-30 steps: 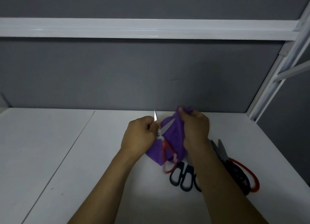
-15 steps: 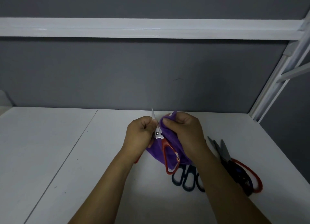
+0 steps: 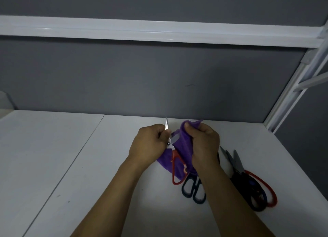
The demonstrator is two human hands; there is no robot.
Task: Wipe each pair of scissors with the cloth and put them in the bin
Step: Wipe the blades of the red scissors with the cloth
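Your left hand [image 3: 150, 144] is closed around the red-handled scissors [image 3: 174, 163] near the pivot, blade tip pointing up past your knuckles. Your right hand [image 3: 204, 144] pinches the purple cloth [image 3: 184, 142] bunched against the blades. The risk is the edge: drag the cloth toward that exposed tip with thin fabric under your fingers and it could nick you. A loose grip could drop the pair onto the black-handled scissors [image 3: 193, 190] on the white table [image 3: 71, 165]. No bin is in view.
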